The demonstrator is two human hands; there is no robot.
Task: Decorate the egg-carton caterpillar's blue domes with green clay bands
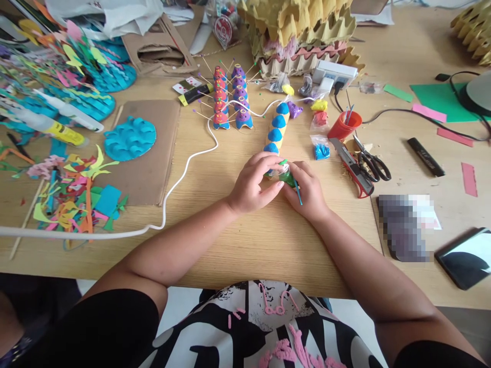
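Between both hands is a small clear bag of green modelling clay (287, 178). My left hand (251, 185) pinches it from the left with fingers curled. On the other side my right hand (310, 194) grips the bag too, and a thin blue stick (298, 192) pokes out by its fingers. Just beyond the hands lies a yellow egg-carton strip (284, 134) with blue-covered bumps, its near end partly hidden. Farther left stand a red carton strip (220, 95) and a purple one (239, 96), both with blue lower edges and pins sticking out.
A white cable (187, 166) winds across the table. Scissors (371, 162), a red cutter (355, 166) and an orange cup (345, 124) sit to the right, near a bag of blue clay (321, 150). Paper scraps (82, 197) and cardboard (149, 179) lie left; egg trays (303, 30) are stacked behind.
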